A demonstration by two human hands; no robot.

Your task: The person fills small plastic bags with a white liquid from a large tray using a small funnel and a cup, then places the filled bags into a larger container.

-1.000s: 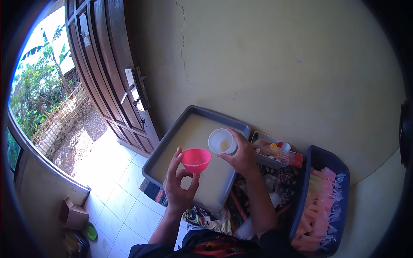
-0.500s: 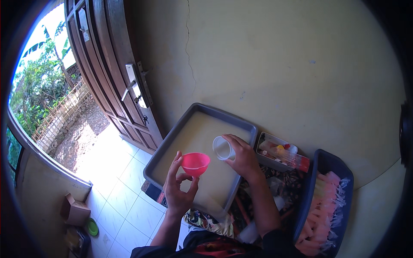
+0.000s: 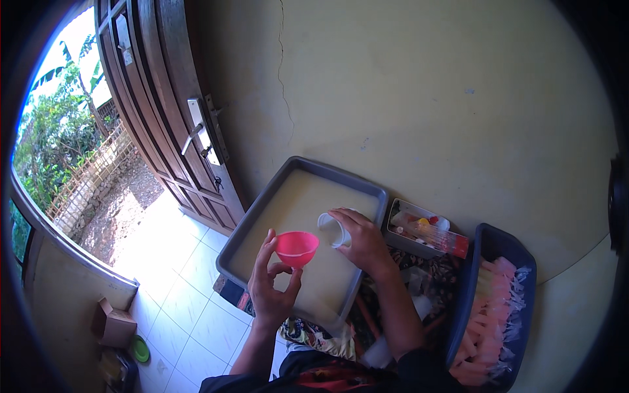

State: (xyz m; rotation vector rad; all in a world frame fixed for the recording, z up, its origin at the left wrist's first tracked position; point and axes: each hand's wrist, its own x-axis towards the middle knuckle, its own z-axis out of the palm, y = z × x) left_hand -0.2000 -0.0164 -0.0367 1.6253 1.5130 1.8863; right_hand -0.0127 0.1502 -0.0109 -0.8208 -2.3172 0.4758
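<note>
My left hand (image 3: pixel 275 288) holds a pink plastic funnel (image 3: pixel 296 243) by its rim and spout, bowl upward. Just to the right of it, my right hand (image 3: pixel 363 242) grips a small translucent plastic cup (image 3: pixel 327 229), tipped sideways toward the funnel; any liquid in the cup is too small to make out. Both are over a large grey tray (image 3: pixel 341 175) of cream-coloured liquid, which rests on a dark patterned surface (image 3: pixel 429 295).
A small container (image 3: pixel 422 245) of assorted items sits beside the tray. A dark blue tub (image 3: pixel 481 232) at right holds several pink filled plastic tubes. A wooden door (image 3: pixel 157 98) stands open at left; a cardboard box (image 3: pixel 113 327) and green lid (image 3: pixel 140 348) are on the tiled floor.
My right hand has turned the cup from nearly upright to tipped toward the funnel and brought it lower. My left hand and the funnel stay almost in place.
</note>
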